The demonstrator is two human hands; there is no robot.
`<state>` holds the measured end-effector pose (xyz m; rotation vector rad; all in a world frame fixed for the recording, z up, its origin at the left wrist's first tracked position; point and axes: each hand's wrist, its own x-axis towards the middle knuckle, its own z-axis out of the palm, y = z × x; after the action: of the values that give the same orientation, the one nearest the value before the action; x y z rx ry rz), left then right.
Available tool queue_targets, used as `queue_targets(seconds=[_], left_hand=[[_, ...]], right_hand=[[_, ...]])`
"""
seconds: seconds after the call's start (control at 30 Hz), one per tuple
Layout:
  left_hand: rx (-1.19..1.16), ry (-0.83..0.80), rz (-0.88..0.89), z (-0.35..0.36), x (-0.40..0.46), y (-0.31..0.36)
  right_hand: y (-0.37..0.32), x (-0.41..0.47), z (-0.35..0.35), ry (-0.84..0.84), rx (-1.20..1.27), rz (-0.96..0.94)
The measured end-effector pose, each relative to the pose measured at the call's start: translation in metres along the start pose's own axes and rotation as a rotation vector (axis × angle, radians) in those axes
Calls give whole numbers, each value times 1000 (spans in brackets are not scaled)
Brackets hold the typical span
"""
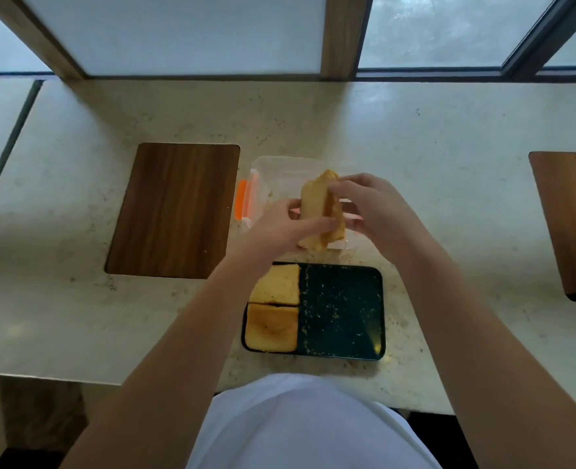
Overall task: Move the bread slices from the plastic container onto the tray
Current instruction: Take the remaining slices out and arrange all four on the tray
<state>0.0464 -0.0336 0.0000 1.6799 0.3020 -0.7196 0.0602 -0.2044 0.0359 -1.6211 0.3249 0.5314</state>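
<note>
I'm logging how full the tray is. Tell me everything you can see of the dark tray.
The dark rectangular tray with rounded corners and a low raised rim lies flat on the pale stone counter, nearest the person, just in front of the clear plastic container. Two square golden bread slices lie flat, one behind the other, along its left side. The rest is bare apart from scattered crumbs. Neither hand touches it.

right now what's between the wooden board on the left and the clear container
In the head view, only the container's orange latch and a bare strip of counter separate it from the wooden board.
</note>
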Motion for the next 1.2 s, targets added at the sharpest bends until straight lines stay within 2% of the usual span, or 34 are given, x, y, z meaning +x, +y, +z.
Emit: queue_targets(seconds=[0.2,0.37,0.53,0.9,1.1,1.2], left_hand=[[-242,-44,-59,23,-37,-51],[-410,-117,-160,37,-58,-86],[-384,-93,-248,54,-62,-107],[-277,52,-410,56,-68,-133],[-23,126,-411,54,-64,-134],[9,141,-389,56,-61,-135]], right_hand=[[63,-55,2,-171,-77,-92],[115,-86,0,-224,-91,-34],[146,-94,5,-90,-68,3],[194,-58,-24,163,-69,327],[186,-33,-49,186,-188,378],[182,-29,-50,194,-369,340]])
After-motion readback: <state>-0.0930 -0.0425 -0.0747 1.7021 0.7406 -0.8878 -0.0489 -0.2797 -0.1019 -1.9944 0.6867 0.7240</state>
